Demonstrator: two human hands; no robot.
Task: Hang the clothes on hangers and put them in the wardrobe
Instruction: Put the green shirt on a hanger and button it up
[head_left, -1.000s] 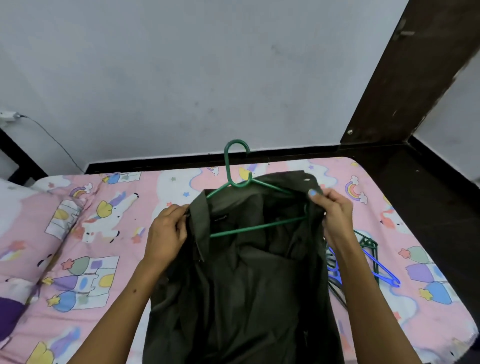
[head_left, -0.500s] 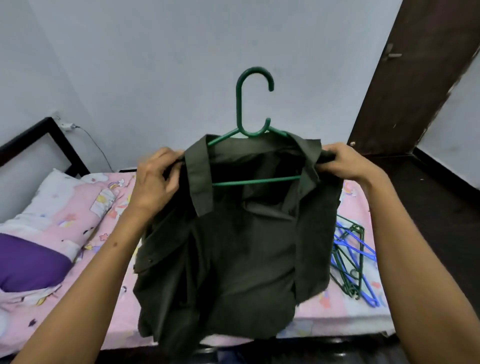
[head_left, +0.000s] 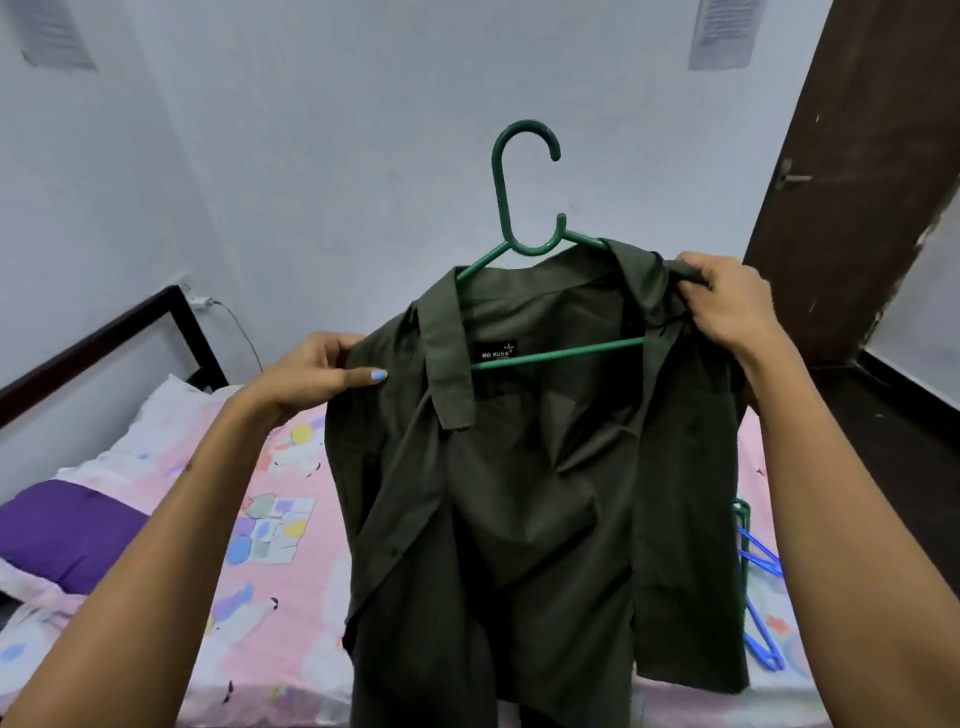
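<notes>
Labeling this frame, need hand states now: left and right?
Left hand: closed, pinching the left shoulder of the dark green shirt.
Right hand: closed, grip on the shirt's right shoulder, over the green hanger.

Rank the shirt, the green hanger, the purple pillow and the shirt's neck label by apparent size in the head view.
1. shirt
2. green hanger, partly hidden under the shirt
3. purple pillow, cut by the frame edge, so unsure against the hanger
4. neck label

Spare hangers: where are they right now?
In the head view the spare hangers lie on the pink bed at the right edge, mostly hidden behind the green shirt and the right forearm.
</notes>
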